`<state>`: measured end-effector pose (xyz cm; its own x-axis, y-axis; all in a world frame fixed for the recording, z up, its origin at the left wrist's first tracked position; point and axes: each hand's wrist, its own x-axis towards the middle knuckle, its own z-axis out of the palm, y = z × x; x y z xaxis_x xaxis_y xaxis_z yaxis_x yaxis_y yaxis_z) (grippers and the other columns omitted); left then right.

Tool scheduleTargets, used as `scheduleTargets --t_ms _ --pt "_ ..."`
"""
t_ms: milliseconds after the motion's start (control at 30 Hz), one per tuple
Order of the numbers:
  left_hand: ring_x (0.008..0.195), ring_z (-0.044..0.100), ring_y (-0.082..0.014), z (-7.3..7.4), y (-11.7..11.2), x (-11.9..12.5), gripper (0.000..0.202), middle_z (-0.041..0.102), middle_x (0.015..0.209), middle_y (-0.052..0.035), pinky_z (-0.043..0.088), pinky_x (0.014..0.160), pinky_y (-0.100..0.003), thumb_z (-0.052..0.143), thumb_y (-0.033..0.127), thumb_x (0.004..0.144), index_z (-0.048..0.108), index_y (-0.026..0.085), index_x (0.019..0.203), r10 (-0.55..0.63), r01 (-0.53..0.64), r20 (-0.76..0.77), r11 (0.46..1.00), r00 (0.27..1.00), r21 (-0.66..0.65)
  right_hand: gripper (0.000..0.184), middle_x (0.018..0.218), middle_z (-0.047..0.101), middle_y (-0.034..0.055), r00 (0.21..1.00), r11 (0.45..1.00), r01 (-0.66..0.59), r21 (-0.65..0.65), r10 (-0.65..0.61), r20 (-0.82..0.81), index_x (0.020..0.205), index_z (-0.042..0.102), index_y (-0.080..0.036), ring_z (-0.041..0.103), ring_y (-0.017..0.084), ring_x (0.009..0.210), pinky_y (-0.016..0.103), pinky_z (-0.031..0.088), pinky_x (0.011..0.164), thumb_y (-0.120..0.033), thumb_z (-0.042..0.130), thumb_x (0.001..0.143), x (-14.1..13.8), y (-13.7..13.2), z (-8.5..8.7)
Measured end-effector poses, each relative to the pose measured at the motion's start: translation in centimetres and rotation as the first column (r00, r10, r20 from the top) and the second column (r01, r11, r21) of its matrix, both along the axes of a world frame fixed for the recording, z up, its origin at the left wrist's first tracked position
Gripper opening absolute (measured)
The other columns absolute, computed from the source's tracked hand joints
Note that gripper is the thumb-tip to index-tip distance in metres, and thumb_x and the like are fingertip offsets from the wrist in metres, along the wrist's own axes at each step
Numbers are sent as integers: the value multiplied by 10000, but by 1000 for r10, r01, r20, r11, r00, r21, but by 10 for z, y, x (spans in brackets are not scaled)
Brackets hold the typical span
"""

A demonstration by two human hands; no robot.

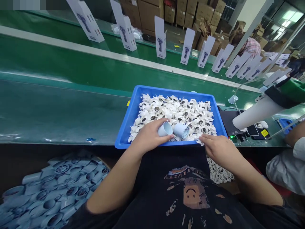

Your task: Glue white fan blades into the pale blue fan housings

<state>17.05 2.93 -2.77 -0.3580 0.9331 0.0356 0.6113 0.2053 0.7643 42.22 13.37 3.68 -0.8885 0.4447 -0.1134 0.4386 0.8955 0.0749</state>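
My left hand (149,135) is curled around a light blue plastic tube (165,129), with its open end facing right. Next to it, a second light blue tube (181,130) lies on a heap of white fan impellers (173,109), some showing dark round hubs. The heap fills a blue plastic tray (128,119) at the table's front edge. Over the tray's front right rim, my right hand (222,148) has its fingers closed on a white fan impeller (200,142), mostly covered by the fingertips.
Light blue tubes (50,194) fill a container at lower left. White boxes (160,38) with fan pictures line the green conveyor (100,66). Right of the tray stand a black device (230,122) and a white cylinder (258,113). A person's arm (296,133) shows at far right.
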Motion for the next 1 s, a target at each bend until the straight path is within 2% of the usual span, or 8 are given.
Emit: scheduleTargets --t_ms 233,367,433,500,633,700,800,1000 --pt "1185 608 -360 -6 -1 -5 713 665 1261 -117 486 1015 -476 771 559 591 621 203 1190 36 -59 165 989 986 135 194 1042 725 55 995 1000 18 2 -18 97 1011 713 -211 703 191 830 272 485 658 -147 577 889 -16 5 11" --pt "980 672 -296 -14 -6 -7 782 680 1084 -99 548 863 -411 849 575 533 561 197 1154 30 -150 345 933 938 328 185 996 695 71 991 995 85 60 -90 101 1017 696 -197 660 181 716 275 425 585 -186 565 886 -17 2 6" --pt "996 664 -287 -15 -11 -1 743 671 1074 -99 542 880 -406 861 576 547 558 199 1111 -12 -155 367 893 930 423 194 959 691 86 996 993 93 73 -92 -9 997 694 -176 649 178 697 281 444 594 -182 531 891 -15 -2 3" --pt "1118 629 -302 -11 -16 10 636 665 1141 -114 509 968 -426 853 546 602 586 205 1068 -67 -96 301 863 951 496 207 974 694 93 973 1000 30 -5 -30 -230 1024 677 -173 667 189 784 295 503 670 -190 511 901 -12 -7 3" --pt "1094 656 -276 3 -26 39 501 702 1159 -98 508 983 -419 815 449 706 635 222 1116 -202 135 112 893 973 430 196 998 696 74 771 955 -254 -153 105 -628 1078 626 -195 670 179 919 316 561 792 -208 503 926 -13 -24 12" --pt "1044 678 -264 9 -29 49 490 723 1131 -82 522 960 -414 796 428 729 641 228 1148 -246 209 53 905 968 370 179 983 702 75 735 937 -320 -139 153 -661 1065 630 -182 669 176 909 320 568 792 -193 520 924 -15 -30 15" --pt "1053 678 -260 14 -31 56 475 731 1132 -71 525 958 -412 775 410 747 642 227 1165 -274 259 -8 900 962 351 176 985 710 93 756 927 -357 -115 214 -618 1063 653 -142 663 188 927 332 563 808 -177 549 926 -17 -35 15" --pt "1004 694 -251 13 -31 64 477 746 1107 -63 543 912 -393 773 367 735 643 213 1167 -307 314 -75 883 949 349 141 884 652 74 768 910 -391 -140 239 -594 962 711 -141 604 168 820 309 515 745 -206 587 939 -22 -31 7"
